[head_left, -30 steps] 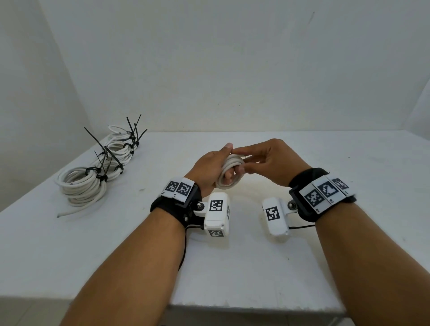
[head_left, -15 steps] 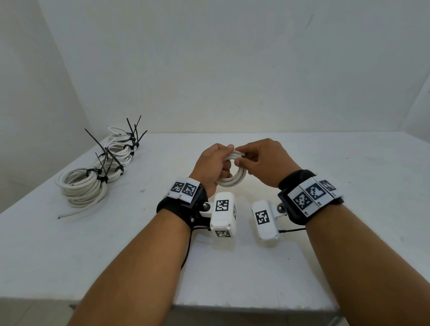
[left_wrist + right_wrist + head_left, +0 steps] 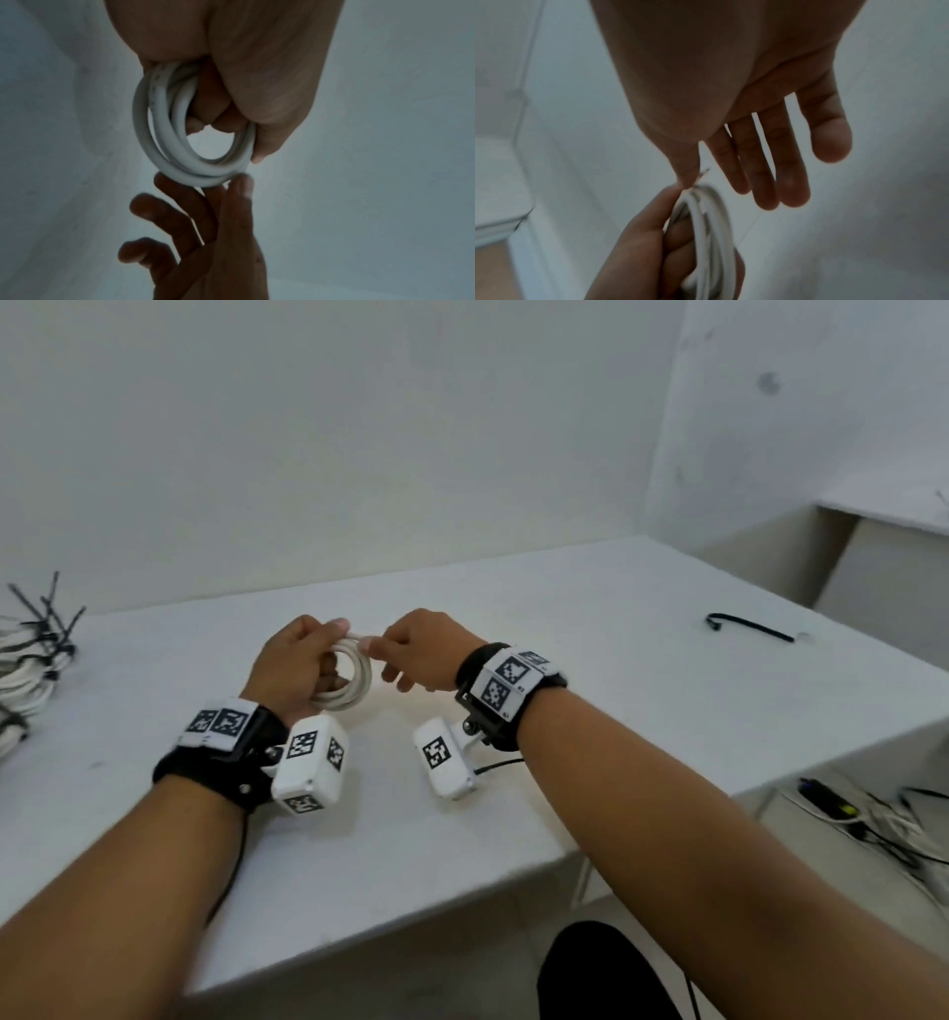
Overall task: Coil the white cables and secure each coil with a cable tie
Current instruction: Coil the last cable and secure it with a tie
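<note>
Small round coil of smooth white cable, several loops, gripped in curled left hand above white counter; cable end pinched by right hand, other fingers loose.

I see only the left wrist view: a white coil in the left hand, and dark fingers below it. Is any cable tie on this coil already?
Observer: None shows. In the head view the coil in the left hand is bare. One loose black cable tie lies on the table, far to the right.
Operator: What does the other hand do there?
Observer: In the head and right wrist views, the right hand pinches the cable's loose end at the top of the coil between thumb and forefinger. Its other fingers are straight.
</note>
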Motion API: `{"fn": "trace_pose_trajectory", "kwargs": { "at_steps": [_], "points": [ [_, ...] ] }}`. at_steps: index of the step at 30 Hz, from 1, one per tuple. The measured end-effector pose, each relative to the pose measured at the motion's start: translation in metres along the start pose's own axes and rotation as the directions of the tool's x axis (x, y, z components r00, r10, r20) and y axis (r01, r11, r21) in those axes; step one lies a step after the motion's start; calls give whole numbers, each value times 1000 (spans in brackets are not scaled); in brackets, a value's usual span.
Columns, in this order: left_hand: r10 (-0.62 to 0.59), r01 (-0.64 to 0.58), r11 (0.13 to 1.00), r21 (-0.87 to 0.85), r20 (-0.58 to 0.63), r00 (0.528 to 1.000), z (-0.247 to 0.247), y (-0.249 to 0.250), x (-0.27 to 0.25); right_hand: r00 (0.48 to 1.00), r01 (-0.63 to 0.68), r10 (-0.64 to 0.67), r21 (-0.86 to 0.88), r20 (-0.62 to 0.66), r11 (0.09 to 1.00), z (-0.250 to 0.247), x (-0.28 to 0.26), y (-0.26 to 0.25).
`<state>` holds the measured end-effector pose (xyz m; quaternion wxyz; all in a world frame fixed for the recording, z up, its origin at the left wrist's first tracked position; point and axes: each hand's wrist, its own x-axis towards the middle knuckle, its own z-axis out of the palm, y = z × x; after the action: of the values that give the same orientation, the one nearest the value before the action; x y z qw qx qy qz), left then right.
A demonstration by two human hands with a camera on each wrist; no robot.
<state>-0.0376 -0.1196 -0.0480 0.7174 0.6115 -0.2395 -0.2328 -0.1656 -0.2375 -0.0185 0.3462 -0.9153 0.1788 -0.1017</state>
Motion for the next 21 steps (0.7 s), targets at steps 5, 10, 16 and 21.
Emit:
{"fn": "trace_pose_trajectory", "kwargs": {
  "at_steps": [5,10,16,21],
  "points": [
    [-53,53,999,-8,62,997,37,-12,-1,948,-211,225,83,-225,974,-66,-26,77],
    [-69,70,998,-5,118,991,105,-7,-2,780,-543,411,-184,-472,819,-141,-57,167],
    [-118,124,992,-10,254,960,197,-21,-9,622,-766,592,-242,-513,595,-193,-94,238],
    [-180,194,981,-13,322,929,229,-34,-18,615,-777,667,-180,-420,604,-218,-111,257]
  ]
}}
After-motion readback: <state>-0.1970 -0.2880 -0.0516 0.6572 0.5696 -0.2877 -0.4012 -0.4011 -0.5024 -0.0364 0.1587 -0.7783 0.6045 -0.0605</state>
